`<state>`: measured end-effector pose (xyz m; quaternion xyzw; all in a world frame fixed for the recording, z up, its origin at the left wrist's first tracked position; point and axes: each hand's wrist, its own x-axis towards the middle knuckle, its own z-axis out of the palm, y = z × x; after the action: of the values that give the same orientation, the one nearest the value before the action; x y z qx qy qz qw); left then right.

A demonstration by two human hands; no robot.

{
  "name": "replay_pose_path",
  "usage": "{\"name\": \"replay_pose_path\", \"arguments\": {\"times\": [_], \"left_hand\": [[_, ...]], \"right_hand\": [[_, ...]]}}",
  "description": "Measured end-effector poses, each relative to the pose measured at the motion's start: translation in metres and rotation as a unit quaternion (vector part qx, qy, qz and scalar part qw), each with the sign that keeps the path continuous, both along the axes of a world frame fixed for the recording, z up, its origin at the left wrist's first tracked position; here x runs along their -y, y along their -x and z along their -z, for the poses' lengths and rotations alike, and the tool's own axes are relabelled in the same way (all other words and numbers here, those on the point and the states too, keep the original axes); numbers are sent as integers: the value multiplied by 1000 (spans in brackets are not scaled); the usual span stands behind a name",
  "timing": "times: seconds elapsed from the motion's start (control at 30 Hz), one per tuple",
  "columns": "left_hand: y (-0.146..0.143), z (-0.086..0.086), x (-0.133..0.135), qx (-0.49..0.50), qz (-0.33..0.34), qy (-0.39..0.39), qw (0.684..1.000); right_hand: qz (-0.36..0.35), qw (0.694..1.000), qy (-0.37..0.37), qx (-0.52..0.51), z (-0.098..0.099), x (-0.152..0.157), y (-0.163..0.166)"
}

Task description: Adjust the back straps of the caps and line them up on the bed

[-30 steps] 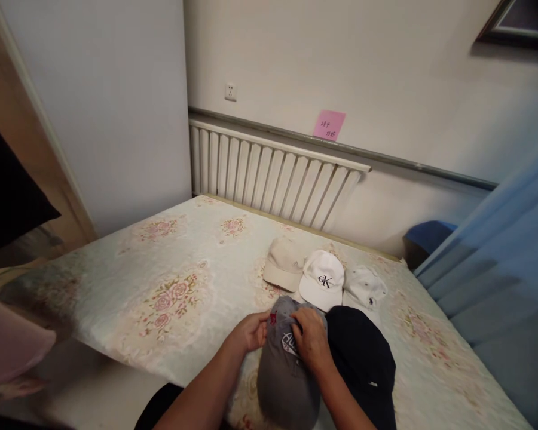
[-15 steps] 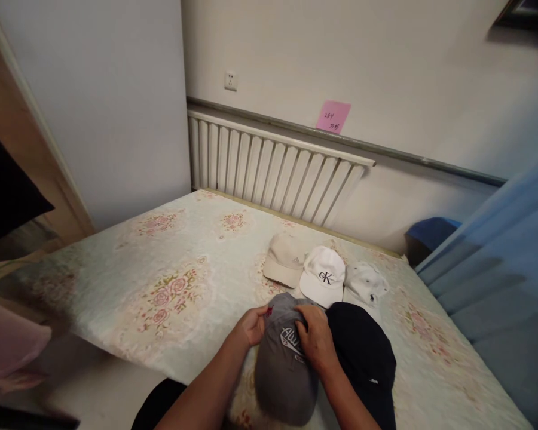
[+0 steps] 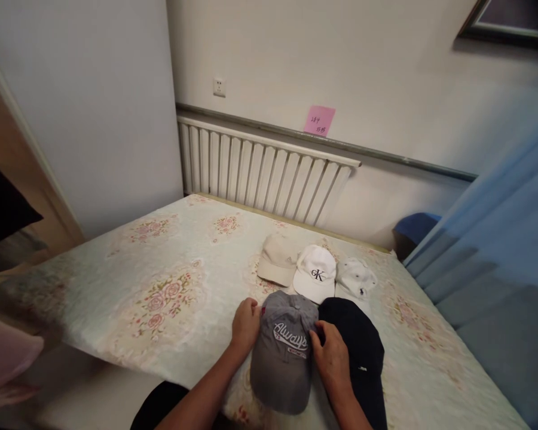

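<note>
A grey cap (image 3: pixel 281 358) with white lettering lies on the floral bedspread (image 3: pixel 170 286), brim toward me. My left hand (image 3: pixel 245 322) curls against the cap's left side. My right hand (image 3: pixel 330 355) rests at its right side, fingertips pinching the crown edge, partly over a black cap (image 3: pixel 356 340) beside it. Behind them lie a beige cap (image 3: pixel 278 266), a white cap (image 3: pixel 316 273) with a black logo and another white cap (image 3: pixel 355 278) in a row.
A white radiator (image 3: pixel 260 167) runs along the wall behind the bed, with a pink note (image 3: pixel 318 120) above it. A blue curtain (image 3: pixel 497 239) hangs at the right. A wooden door frame (image 3: pixel 22 161) stands at the left.
My right hand slid from the top of the grey cap to its right side, uncovering the lettering. The cap settled flat. The view shifted slightly.
</note>
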<state>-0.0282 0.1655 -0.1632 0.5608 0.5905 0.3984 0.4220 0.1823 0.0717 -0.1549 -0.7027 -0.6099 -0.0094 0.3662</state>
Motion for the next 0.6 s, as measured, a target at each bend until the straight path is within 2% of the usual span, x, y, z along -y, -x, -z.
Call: {"name": "replay_pose_path", "arguments": {"times": [0.17, 0.3, 0.4, 0.6], "left_hand": [[-21, -19, 20, -86, 68, -149, 983], [-34, -26, 22, -233, 101, -268, 929], [-38, -25, 18, -288, 115, -271, 911], [-40, -24, 13, -308, 130, -261, 906]], "right_hand": [[6, 999, 9, 34, 0, -4, 7], [15, 995, 14, 95, -5, -7, 14], [21, 991, 16, 133, -5, -9, 17], [29, 987, 0, 157, -2, -11, 19]]}}
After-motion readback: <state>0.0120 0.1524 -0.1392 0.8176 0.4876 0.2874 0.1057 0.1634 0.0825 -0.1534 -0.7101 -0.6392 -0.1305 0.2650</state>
